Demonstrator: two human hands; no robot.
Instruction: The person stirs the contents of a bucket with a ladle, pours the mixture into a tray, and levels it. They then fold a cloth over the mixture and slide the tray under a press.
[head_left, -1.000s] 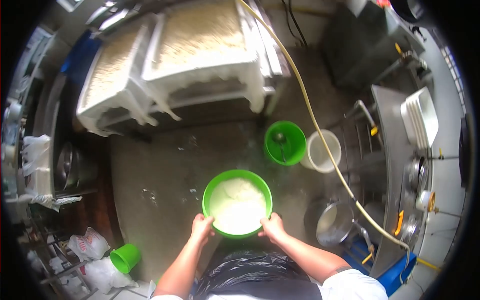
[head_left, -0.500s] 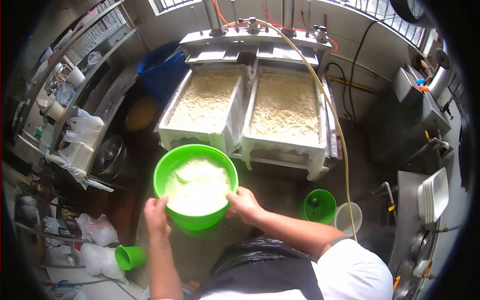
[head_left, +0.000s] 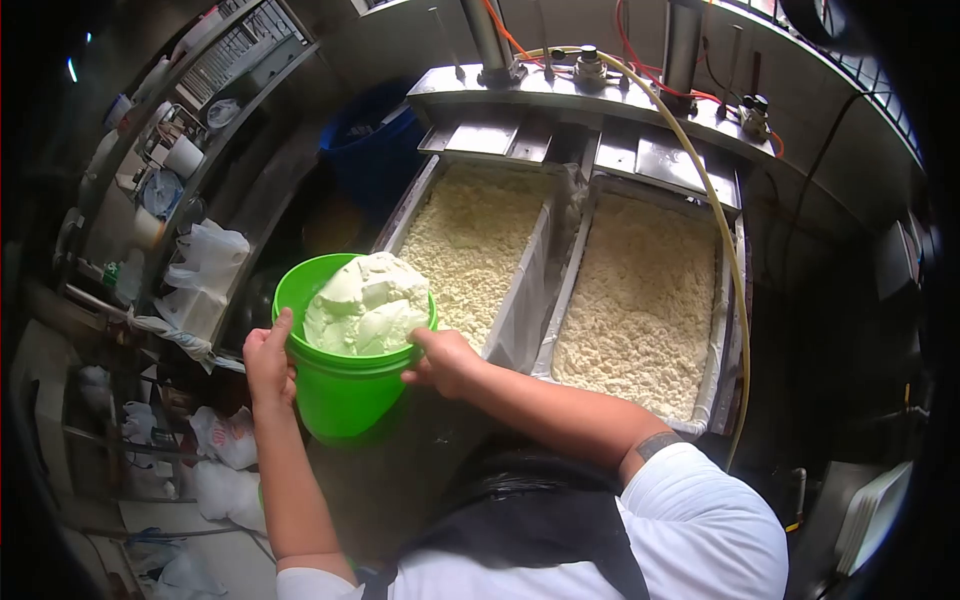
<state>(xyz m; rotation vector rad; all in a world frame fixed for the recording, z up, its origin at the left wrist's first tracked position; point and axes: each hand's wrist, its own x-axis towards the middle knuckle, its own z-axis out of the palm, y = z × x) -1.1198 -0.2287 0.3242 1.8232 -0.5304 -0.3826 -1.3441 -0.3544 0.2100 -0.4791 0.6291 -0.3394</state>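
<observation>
A bright green bucket hangs in front of me between both hands, tipped forward toward the left mould box. White, soft curd is heaped in it, piled above the far rim. My left hand is closed on the left side of the rim, thumb up. Gripping the rim from the right is my right hand. Just beyond the bucket stands the left mould box, cloth-lined and filled with crumbly pale curd. The right mould box holds the same crumbly curd.
A metal press beam with upright cylinders runs behind the boxes. A yellowish hose droops over the right box. Shelves with plastic bags line the left. A blue barrel stands behind, and white trays lean at right.
I have come closer to the mould boxes. The bucket, held in both hands, has gone from nearly level to tipped forward, and the curd has slid into a heap toward its far side.
</observation>
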